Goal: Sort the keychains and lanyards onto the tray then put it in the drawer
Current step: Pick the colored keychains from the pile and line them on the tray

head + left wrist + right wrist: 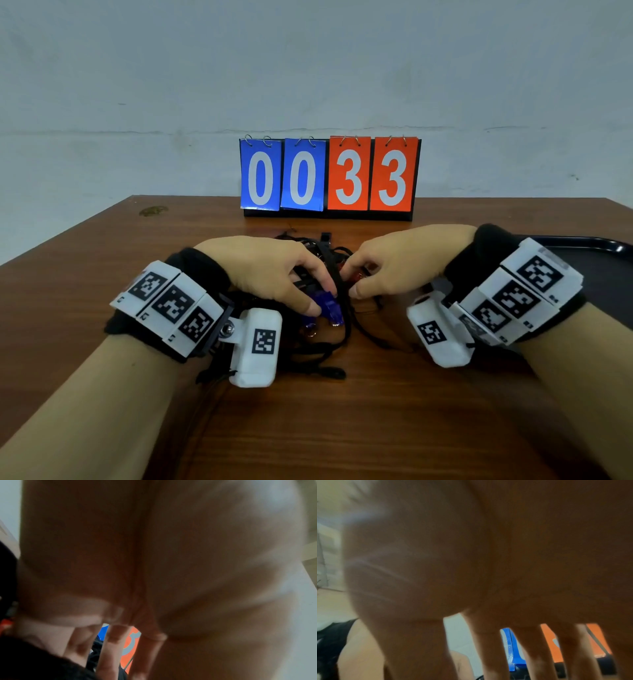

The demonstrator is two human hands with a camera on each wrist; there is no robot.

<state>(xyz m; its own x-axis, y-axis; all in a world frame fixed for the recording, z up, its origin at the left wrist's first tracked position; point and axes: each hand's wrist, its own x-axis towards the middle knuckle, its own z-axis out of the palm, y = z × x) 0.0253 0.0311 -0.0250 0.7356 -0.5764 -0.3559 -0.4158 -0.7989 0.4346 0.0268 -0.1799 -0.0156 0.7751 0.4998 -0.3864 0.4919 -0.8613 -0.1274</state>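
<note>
A tangled heap of black lanyards [335,262] with keychains lies mid-table between my hands. My left hand [323,301] curls over its left side, thumb and forefinger pinching a blue keychain [330,308]. My right hand [356,279] curls over the right side, its fingertips and thumb closing on a red keychain [358,275]. The black tray [603,244] sits at the far right, partly hidden behind my right wrist. Both wrist views are blurred and mostly filled by palm; the left fingers [113,649] and right fingers [488,649] point down at the heap.
A flip scoreboard [330,174] reading 0033 stands at the back of the wooden table [342,428], just beyond the heap. A pale wall rises behind it. A small stain [153,210] marks the far left of the table. No drawer is in view.
</note>
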